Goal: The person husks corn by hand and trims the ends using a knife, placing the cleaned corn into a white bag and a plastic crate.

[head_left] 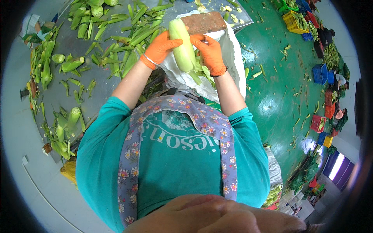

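A pale green ear of corn [182, 46], with smooth inner husk around it, stands tilted between my two orange-gloved hands. My left hand [160, 49] wraps its left side, thumb lying across the front. Against the right side of the ear, the bent fingers of my right hand [211, 53] are closed; whether they also pinch a loose husk leaf cannot be made out. Just beyond my hands a reddish-brown brick [206, 22] rests at the table edge. Beneath them hangs an open white sack [234, 50], with green husk pieces showing at its mouth.
Loose husks and cut leaves [145, 33] litter the metal table [79, 48] to my left. More ears of corn [72, 118] lie near its left end. On the right, scraps dot the green floor [272, 101]; coloured crates [320, 73] and other people are farther off.
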Demonstrator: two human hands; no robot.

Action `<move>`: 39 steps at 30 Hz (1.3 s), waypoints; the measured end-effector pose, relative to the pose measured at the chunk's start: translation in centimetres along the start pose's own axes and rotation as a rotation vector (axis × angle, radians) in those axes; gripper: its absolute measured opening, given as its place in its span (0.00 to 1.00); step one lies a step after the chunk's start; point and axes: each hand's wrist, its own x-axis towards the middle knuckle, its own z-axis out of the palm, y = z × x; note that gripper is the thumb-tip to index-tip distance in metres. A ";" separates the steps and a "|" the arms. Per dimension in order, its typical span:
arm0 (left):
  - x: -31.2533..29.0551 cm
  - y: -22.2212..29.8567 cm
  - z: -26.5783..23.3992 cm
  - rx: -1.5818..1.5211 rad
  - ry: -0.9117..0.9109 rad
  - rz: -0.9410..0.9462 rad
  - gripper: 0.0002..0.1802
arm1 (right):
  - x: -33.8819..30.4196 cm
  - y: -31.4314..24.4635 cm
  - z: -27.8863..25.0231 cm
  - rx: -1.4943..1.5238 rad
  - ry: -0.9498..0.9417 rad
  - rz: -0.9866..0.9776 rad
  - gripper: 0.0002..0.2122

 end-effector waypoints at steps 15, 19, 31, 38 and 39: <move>-1.3 0.8 0.3 0.188 0.023 -0.008 0.31 | -1.2 0.8 0.4 -0.074 0.231 -0.045 0.08; -1.3 0.6 -2.4 -0.275 0.077 0.060 0.31 | -0.6 6.7 -7.3 -0.269 0.420 0.053 0.11; -2.3 -0.9 -6.9 -0.859 0.287 0.102 0.27 | -3.7 16.3 -14.7 -1.178 0.414 0.161 0.19; -2.5 -4.5 -5.1 -0.718 0.236 0.069 0.30 | -4.1 6.0 -4.0 -0.091 0.168 0.052 0.17; -2.7 -4.9 -4.1 -0.722 0.228 0.055 0.31 | -4.4 4.0 -2.2 0.052 0.146 0.062 0.19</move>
